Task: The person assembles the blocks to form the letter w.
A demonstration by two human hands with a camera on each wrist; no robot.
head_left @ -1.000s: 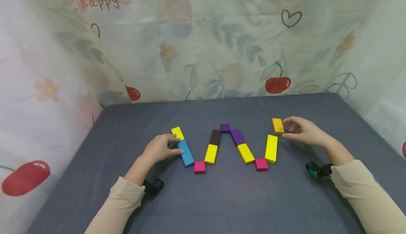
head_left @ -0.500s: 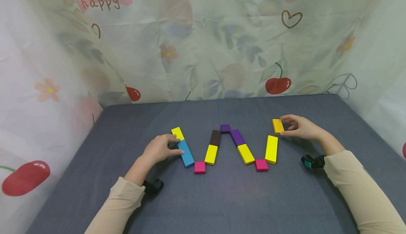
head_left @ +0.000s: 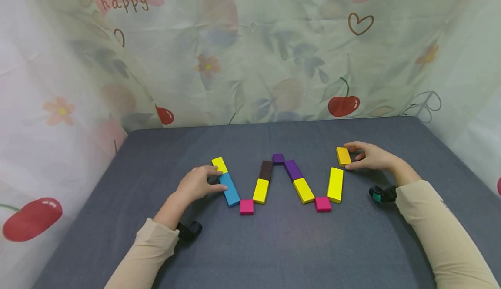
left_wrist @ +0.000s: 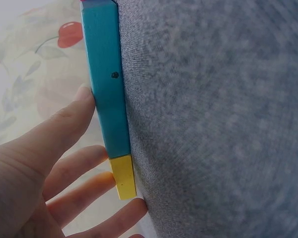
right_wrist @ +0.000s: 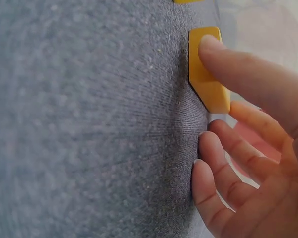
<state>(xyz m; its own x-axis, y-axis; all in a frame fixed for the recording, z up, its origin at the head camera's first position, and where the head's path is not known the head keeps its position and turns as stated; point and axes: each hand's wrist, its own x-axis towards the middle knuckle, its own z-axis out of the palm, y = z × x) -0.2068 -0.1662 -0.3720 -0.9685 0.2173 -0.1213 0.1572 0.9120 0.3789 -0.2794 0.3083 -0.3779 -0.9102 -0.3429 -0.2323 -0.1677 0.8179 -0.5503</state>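
My left hand (head_left: 197, 182) lies at the left end of a zigzag of coloured wooden blocks. Its thumb touches the side of a blue block (head_left: 229, 192); the other fingers spread loosely beside a short yellow block (left_wrist: 124, 178) that meets the blue one end to end. Over at the right end, my right hand (head_left: 373, 156) pinches an orange-yellow block (head_left: 343, 156) by its two ends, thumb on the near end (right_wrist: 203, 64) and index finger at the far one. That block sits on the table just beyond a longer yellow block (head_left: 335, 184).
Between the hands, the zigzag runs on through a pink block (head_left: 246, 207), a yellow and a dark brown block (head_left: 265, 170), small purple (head_left: 278, 159) and long purple blocks, another yellow and a second pink one (head_left: 322, 204). Grey cloth (head_left: 274, 250) covers the table; a printed curtain (head_left: 250, 62) hangs behind.
My right hand has moved a little left, its fingers closing onto the ends of the orange-yellow block. The left hand and the blocks stay where they were.
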